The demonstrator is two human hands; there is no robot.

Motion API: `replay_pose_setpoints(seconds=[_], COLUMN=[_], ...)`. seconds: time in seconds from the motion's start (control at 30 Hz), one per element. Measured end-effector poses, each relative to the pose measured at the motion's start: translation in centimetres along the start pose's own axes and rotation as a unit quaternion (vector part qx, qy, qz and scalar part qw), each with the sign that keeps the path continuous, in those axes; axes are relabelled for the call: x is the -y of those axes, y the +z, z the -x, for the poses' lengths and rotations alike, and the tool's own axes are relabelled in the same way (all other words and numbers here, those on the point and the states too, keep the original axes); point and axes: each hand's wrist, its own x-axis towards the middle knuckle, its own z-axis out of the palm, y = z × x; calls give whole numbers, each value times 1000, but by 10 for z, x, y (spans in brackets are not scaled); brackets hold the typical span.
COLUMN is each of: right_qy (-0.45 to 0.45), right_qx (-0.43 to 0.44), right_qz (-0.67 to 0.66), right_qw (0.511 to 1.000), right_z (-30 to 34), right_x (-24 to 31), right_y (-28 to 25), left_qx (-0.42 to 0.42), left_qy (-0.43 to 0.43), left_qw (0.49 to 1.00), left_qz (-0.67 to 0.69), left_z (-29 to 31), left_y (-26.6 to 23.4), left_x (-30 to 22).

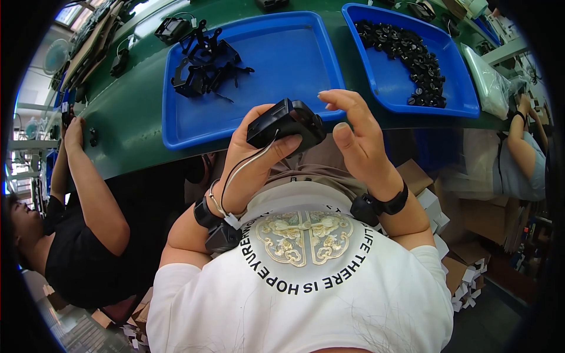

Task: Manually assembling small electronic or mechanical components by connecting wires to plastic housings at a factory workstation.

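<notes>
Head view: your left hand (pixel 253 150) grasps a black boxy device (pixel 276 125), the thumb (pixel 287 145) pressed along its near side and the other fingers going behind, mostly hidden. The device is up in front of your body, by the near right corner of the left blue tray (pixel 168 126). A thin cable (pixel 246 162) runs from it down past your left wrist to a white connector (pixel 233 221). Your right hand (pixel 365 141) is just beside the device, its fingers (pixel 352 106) released and parted from the thumb, gripping nothing. On the green table (pixel 126 138), the left tray bears a tangle of black brackets (pixel 206 73) toward its left side; the right blue tray (pixel 456 73) holds many small black round parts (pixel 425 73). A clear plastic package (pixel 487 85) lies to its right. At far left, a co-worker's hand (pixel 73 132) rests near two small black pieces (pixel 93 136).
</notes>
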Motion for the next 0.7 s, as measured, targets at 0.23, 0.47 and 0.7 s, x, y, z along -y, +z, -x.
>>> replay_pose_setpoints(seconds=[0.23,0.47,0.7], right_qy=[-189,-95,-105], right_qx=[134,70,74], right_qz=[162,104,76], right_qw=[959,988,989], right_z=[2,-3,-12], right_x=[24,14,18], right_y=[0,0,-3], left_qx=[-53,-47,-49], left_qy=[54,106,119], left_qw=[994,991,990], left_qz=[78,68,61], left_z=[-5,-2,-6], left_y=[3,5,-2], left_x=[1,2,-1])
